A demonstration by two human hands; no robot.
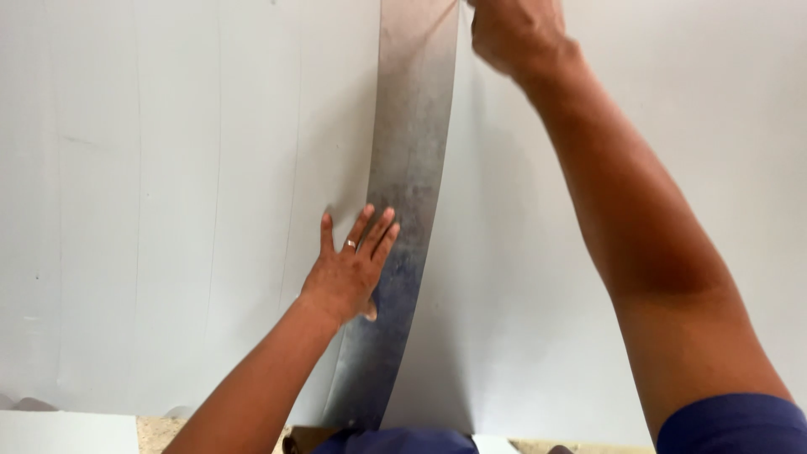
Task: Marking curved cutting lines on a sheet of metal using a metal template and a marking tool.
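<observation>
Risk first. The long metal strip bows in a curve from the top of the view down to the near edge, so it looks springy and thin-edged. If the left hand eases its pressure, the strip could likely spring away from the white sheet beneath it or slide sideways. Its bare edges run right under the fingertips and beside the thumb; a slip along the edge could cut skin. The right arm is stretched far, so any pull at the far end may be unsteady and could shift the strip off its line.

Left hand: laid flat, fingers spread and fully extended, a ring on one finger. It grips nothing; palm and fingers press down, with the fingertips on the left part of the strip and the heel of the hand over the white sheet. The thumb seems tucked at the strip's surface.

Right hand: at the far top of the view, just right of the strip's upper end, partly cut off by the frame. It looks closed, but whether it holds the strip or a tool I cannot tell.

Strip position: middle of the view, lying on the white sheet, running far to near, its near end by the person's dark blue clothing. A speckled floor shows near left.
</observation>
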